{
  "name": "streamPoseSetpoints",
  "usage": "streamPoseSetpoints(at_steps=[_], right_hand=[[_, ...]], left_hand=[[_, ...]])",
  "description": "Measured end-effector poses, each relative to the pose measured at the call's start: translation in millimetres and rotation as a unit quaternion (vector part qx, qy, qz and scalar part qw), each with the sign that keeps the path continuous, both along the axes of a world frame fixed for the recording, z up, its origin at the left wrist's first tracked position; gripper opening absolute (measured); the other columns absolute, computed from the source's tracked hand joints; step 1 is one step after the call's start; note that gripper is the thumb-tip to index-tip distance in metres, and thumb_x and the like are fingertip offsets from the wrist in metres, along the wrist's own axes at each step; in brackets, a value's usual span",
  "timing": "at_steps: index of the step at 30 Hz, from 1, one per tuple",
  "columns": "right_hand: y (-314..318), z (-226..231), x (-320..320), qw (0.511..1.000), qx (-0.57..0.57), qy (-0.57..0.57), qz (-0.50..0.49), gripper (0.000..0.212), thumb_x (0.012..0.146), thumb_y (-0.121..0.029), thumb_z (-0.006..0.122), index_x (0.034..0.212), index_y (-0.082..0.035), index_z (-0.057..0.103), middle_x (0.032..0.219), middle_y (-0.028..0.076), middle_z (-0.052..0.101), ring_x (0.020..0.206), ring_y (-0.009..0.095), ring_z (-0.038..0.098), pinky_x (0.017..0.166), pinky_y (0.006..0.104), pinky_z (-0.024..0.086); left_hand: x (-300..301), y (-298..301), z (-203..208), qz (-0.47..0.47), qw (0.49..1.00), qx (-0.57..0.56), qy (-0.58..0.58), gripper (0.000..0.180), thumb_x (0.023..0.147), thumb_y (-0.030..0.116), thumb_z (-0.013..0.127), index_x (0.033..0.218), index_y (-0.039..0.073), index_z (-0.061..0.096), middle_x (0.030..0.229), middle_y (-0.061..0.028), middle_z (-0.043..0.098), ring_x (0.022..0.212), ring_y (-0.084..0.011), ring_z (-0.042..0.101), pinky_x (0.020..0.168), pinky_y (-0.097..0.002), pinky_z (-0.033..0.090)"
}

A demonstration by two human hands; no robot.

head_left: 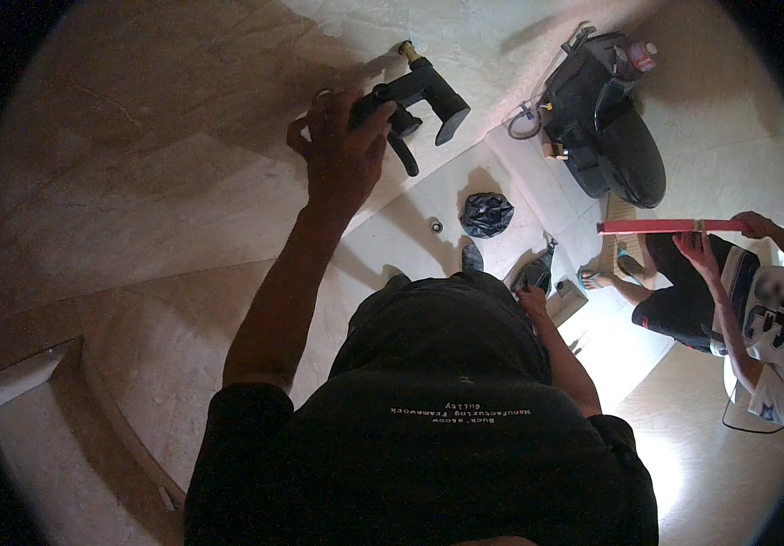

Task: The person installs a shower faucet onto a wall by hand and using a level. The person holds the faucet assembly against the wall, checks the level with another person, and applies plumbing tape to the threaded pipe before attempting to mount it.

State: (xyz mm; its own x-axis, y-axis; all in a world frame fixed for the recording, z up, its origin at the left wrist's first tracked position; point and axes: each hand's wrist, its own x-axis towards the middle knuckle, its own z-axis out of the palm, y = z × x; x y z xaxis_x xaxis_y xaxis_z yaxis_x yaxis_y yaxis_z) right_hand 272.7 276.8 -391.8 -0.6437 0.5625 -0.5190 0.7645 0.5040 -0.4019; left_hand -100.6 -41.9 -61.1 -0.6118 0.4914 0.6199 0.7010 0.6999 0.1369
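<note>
L hand (342, 136) has bent fingers round one end of a boxy black tap (407, 87), up at the pale, stone-look wall (182, 136). R hand (531, 298) is low, w/ a dark, pointy thing (535, 271); can't tell its grip.

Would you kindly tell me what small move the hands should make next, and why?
I'd probably raise the right hand to steady the black, angular faucet near its cylindrical brass-coloured fitting, since only the left hand is on it, towards the opposite end, while the right hand is low beside a dark, pointed object.
</note>
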Motion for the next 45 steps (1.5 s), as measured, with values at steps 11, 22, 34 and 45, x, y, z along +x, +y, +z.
streamPoseSetpoints(at_steps=[11,22,34,45], right_hand=[[-8,-1,23,0.998,0.054,0.026,0.026,0.046,0.08,-0.045,0.07,0.091,-0.001,0.075,0.076,0.023,0.07,0.073,0.039,0.07,0.069,0.0474,0.053],[-11,4,7,0.998,0.043,-0.017,0.042,0.042,0.085,-0.046,0.069,0.089,-0.006,0.078,0.083,0.017,0.073,0.072,0.028,0.07,0.069,0.0437,0.053],[48,58,-72,0.971,-0.128,0.008,0.2,0.033,0.087,-0.032,0.066,0.093,-0.002,0.075,0.082,0.019,0.072,0.08,0.03,0.072,0.073,0.0427,0.053],[-16,32,-87,0.953,-0.238,0.175,0.074,0.034,0.094,-0.034,0.065,0.1,-0.002,0.075,0.063,0.002,0.058,0.06,0.011,0.053,0.057,0.0307,0.043]], left_hand=[[2,-47,5,0.012,0.994,0.091,0.06,0.024,0.084,0.017,0.077,0.106,0.021,0.07,0.118,-0.0008,0.056,0.12,-0.0256,0.047,0.095,-0.046,0.031],[27,-49,12,0.01,0.908,0.377,-0.184,0.006,0.093,0.005,0.067,0.098,0.003,0.065,0.099,-0.009,0.067,0.092,-0.0186,0.064,0.083,-0.0317,0.052],[60,-27,16,0.135,0.792,0.527,-0.277,0.023,0.098,0.021,0.063,0.111,0.002,0.065,0.098,-0.0099,0.069,0.091,-0.018,0.065,0.078,-0.0325,0.053],[38,-11,14,-0.006,0.704,0.634,-0.321,0.053,0.095,0.024,0.067,0.138,0.002,0.044,0.126,-0.017,0.062,0.107,-0.026,0.064,0.09,-0.042,0.055]])
